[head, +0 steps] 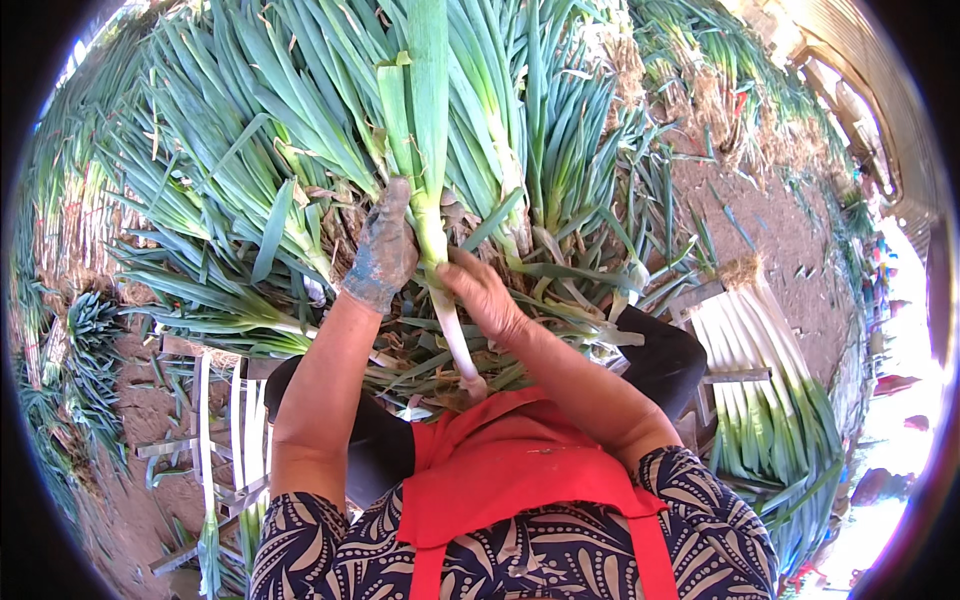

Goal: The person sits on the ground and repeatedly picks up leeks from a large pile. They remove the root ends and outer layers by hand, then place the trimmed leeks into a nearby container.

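Note:
A large green onion (429,232) runs from its broad green leaves at the top of the view down to a white root end near my red apron. My left hand (381,251), in a dirty grey-blue work glove, grips its stalk where green turns pale; fingertips show behind it. Just below, my bare right hand (484,296) has its fingers at the stalk, partly hidden. Behind both hands lies a thick heap of uncleaned green onions (300,112). Loose stripped leaves (420,337) cover the space between my knees.
On my right, a metal rack (739,375) bears a row of cleaned white-stemmed onions (750,337). Another rack (176,448) on my left holds a few white stems (237,427). More onion bundles (712,90) stand on the bare dirt floor (787,270).

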Tool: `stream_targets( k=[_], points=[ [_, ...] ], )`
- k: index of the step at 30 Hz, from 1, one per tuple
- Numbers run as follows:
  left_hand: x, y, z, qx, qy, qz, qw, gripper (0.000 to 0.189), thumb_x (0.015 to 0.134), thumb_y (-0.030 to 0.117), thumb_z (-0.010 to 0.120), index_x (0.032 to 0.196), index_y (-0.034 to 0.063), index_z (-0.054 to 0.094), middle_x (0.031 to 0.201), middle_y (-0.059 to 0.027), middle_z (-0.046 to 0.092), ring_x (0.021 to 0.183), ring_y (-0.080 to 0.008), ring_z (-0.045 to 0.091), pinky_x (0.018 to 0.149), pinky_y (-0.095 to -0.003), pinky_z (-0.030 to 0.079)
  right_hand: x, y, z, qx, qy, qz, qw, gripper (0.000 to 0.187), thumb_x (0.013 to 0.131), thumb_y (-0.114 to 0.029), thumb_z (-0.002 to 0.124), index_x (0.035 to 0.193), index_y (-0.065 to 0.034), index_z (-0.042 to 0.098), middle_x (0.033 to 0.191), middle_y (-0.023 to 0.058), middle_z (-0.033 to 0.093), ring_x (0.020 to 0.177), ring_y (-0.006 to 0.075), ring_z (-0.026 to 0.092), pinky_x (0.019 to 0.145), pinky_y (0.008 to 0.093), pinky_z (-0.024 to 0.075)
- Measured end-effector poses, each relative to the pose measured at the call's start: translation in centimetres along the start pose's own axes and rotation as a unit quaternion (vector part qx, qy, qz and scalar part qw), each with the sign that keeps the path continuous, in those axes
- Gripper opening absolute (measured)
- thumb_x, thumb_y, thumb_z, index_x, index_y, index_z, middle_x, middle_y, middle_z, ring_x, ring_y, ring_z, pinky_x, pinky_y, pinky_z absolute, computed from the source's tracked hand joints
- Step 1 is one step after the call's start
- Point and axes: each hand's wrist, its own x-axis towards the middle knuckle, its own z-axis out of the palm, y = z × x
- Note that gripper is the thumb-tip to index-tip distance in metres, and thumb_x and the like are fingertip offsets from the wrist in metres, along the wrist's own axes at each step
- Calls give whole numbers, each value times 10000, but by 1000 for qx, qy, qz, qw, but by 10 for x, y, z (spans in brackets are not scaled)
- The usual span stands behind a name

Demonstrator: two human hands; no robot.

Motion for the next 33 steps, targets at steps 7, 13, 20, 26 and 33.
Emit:
stream_targets(
  k=[7, 13, 20, 26, 33],
  points=[
    [-7, -4, -2, 34, 6, 64, 997, 464, 956, 442, 473, 1195, 48, 523, 991, -83, 625, 874, -205, 616, 798, -336, 513, 17, -20, -13, 26, 3, 58, 998, 441, 880, -301, 629, 1163, 35, 589, 1048, 153, 651, 912, 178, 603, 855, 294, 462],
    [-9, -2, -1, 18, -32, 35, 999, 632, 900, 604, 448, 1235, 71, 506, 1028, -84, 608, 949, -248, 619, 783, -351, 512, 19, -19, -17, -90, 5, -115, 989, 266, 836, -183, 691, 1005, 22, 669, 930, 133, 664, 828, 182, 629, 766, 288, 496],
    [-12, -4, 1, 84, -49, 22, 995, 740, 851, 702, 416, 1226, 73, 517, 969, -79, 626, 781, -163, 602, 601, -263, 501, 16, -17, -15, -167, 59, -64, 982, 167, 805, -87, 652, 917, 35, 670, 765, 68, 649, 657, 117, 568, 614, 264, 459],
    [-13, 3, 5, 64, -69, 24, 995, 705, 805, 693, 507, 1111, 60, 552, 865, -60, 620, 728, -196, 599, 663, -320, 507, 31, 51, -27, -97, 91, 131, 982, 204, 809, -160, 646, 891, 26, 668, 723, 42, 643, 631, 116, 603, 588, 256, 483],
    [-4, 20, -6, 16, -36, 76, 996, 665, 834, 673, 492, 1071, 57, 568, 828, -64, 619, 679, -173, 600, 537, -293, 509, -3, 68, -19, -14, 78, 38, 996, 338, 845, -236, 662, 1070, 12, 622, 957, 60, 652, 892, 133, 594, 816, 286, 473]
  ],
)
